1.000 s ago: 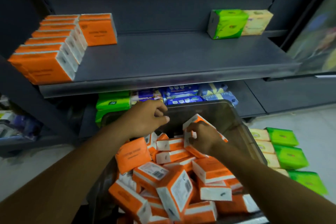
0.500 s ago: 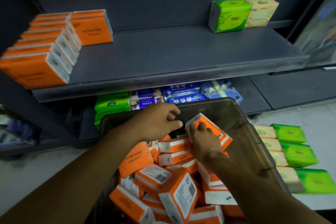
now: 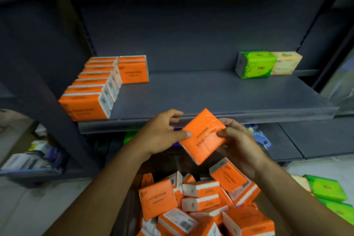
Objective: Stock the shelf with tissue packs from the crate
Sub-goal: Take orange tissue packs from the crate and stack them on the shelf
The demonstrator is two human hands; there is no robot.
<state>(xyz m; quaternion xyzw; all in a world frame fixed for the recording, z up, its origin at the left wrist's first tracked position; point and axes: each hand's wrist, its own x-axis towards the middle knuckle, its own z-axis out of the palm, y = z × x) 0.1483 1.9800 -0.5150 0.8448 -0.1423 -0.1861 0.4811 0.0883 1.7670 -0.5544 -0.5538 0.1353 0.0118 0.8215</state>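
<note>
One orange tissue pack (image 3: 203,136) sits at frame centre, left hand (image 3: 162,136) and right hand (image 3: 241,143) pinching its edges, above the loose packs (image 3: 201,197) heaped at lower centre. Next, probably: stand it on the shelf (image 3: 210,94) beside the orange row (image 3: 92,92), centre left.

Eight orange packs (image 3: 86,108) on the shelf (image 3: 210,94); one green pack (image 3: 255,64); one yellow pack (image 3: 286,63); one held orange pack (image 3: 203,136); uncounted heap (image 3: 201,197) below.

A row of packs (image 3: 90,90) is placed on the shelf (image 3: 210,94) at left, two packs (image 3: 268,64) at rear right; the crate (image 3: 164,165) is set below.
</note>
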